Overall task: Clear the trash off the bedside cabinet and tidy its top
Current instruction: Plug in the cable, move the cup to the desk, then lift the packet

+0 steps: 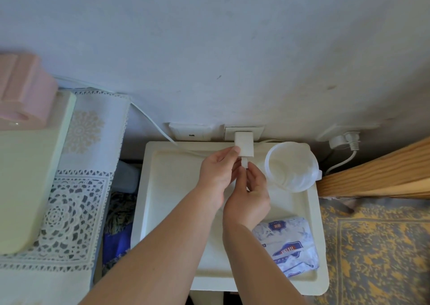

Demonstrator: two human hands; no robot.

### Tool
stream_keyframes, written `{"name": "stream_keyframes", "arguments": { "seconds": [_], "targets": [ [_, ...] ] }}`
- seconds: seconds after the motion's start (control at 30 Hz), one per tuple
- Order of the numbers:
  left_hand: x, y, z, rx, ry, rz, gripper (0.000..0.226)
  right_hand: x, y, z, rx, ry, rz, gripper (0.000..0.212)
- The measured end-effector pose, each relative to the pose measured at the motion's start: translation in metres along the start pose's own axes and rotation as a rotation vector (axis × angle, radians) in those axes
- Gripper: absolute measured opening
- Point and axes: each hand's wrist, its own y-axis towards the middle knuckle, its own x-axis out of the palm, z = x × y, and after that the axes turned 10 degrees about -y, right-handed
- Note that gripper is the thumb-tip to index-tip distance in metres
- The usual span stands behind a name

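The white bedside cabinet (172, 188) fills the middle of the view. A white charger block (244, 144) is plugged into a wall socket (244, 131) above its back edge. My left hand (216, 172) pinches the charger's lower left corner. My right hand (250, 195) grips the small white cable plug (244, 162) just under the charger. A clear plastic cup (292, 166) lies on its side at the back right of the cabinet top. A blue-and-white tissue pack (289, 246) lies at the front right.
A lace-covered unit (76, 188) with a pale green lid (28, 165) and pink toilet rolls (23, 95) stands at the left. A white cable (151, 121) runs along the wall. A wooden bed frame (377, 174), another plug (344, 139) and a patterned cover (377, 246) are at the right.
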Motion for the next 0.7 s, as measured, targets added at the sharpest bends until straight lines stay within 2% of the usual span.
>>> {"name": "stream_keyframes", "arguments": {
  "seconds": [0.7],
  "targets": [
    [0.0007, 0.001, -0.0009, 0.052, 0.076, 0.01, 0.006, 0.0008, 0.0055, -0.0062, -0.067, -0.079, -0.024, 0.021]
  ]
}}
